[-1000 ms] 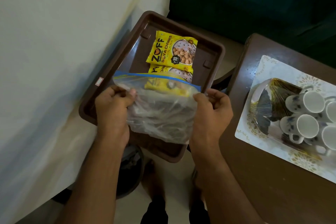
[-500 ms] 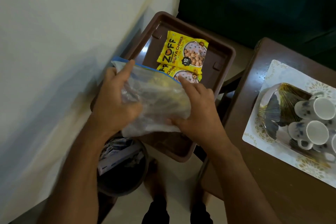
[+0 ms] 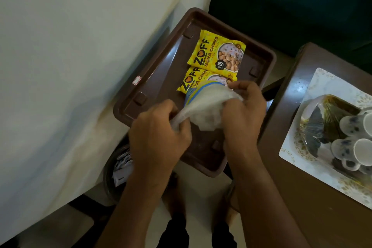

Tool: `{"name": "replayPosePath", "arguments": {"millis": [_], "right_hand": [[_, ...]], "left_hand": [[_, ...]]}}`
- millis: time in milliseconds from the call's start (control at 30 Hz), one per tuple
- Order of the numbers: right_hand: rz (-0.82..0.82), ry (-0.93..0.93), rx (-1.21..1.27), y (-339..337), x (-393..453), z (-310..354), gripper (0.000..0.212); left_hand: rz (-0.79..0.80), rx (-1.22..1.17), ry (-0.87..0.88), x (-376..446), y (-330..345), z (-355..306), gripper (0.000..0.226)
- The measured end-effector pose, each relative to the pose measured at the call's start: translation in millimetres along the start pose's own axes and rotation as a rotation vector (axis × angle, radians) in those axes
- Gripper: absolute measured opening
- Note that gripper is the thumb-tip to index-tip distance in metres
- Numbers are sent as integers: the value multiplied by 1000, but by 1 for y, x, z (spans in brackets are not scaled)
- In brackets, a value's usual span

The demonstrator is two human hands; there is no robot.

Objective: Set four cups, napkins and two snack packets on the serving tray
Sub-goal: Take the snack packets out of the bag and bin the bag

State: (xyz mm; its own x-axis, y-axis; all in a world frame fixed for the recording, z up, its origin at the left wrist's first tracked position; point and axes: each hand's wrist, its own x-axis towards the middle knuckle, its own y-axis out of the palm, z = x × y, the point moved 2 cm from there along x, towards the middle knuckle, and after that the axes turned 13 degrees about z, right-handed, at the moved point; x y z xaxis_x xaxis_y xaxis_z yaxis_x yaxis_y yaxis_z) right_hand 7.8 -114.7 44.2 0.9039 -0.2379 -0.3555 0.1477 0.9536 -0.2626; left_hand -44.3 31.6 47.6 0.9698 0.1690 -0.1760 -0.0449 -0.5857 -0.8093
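Two yellow snack packets lie on the brown serving tray (image 3: 153, 78): one (image 3: 217, 52) at its far end, the other (image 3: 199, 81) partly under it and partly hidden by what I hold. Both hands hover over the tray's near half. My left hand (image 3: 159, 143) and my right hand (image 3: 243, 110) squeeze a crumpled clear plastic bag (image 3: 203, 106) with a blue zip edge between them. Several white cups (image 3: 360, 147) with blue spots lie on their sides in clear wrap on the table at the right.
A white patterned mat (image 3: 302, 151) on a dark brown table (image 3: 302, 217) carries the wrapped cups. A pale wall fills the left. A round dark bin (image 3: 118, 169) with paper in it stands below the tray. My feet show on the floor.
The bag was held spread open by both hands; now it is scrunched into a small wad between them. The view has shifted closer to the tray.
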Motion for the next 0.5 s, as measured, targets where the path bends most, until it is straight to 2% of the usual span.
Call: {"name": "replayPosePath", "arguments": {"millis": [100, 167, 233, 267, 333, 400, 433, 500], "right_hand": [[79, 182, 425, 19, -9, -3, 41], [142, 327, 554, 28, -16, -5, 39], [222, 442, 605, 29, -19, -8, 43], [292, 474, 586, 28, -19, -8, 36], [409, 505, 497, 27, -19, -5, 16], [395, 522, 387, 31, -22, -4, 26], [360, 513, 324, 35, -24, -3, 32], [320, 383, 112, 43, -30, 0, 44]], "left_hand": [[103, -236, -143, -12, 13, 3, 9], [206, -586, -300, -15, 17, 6, 15], [312, -1118, -470, -17, 15, 8, 33], [335, -1352, -529, -19, 13, 10, 42], [330, -1642, -588, -21, 7, 16, 59], [276, -1755, -584, -20, 6, 18, 73], [238, -1741, -577, -19, 7, 17, 71], [153, -1663, -615, -14, 12, 17, 49]]}}
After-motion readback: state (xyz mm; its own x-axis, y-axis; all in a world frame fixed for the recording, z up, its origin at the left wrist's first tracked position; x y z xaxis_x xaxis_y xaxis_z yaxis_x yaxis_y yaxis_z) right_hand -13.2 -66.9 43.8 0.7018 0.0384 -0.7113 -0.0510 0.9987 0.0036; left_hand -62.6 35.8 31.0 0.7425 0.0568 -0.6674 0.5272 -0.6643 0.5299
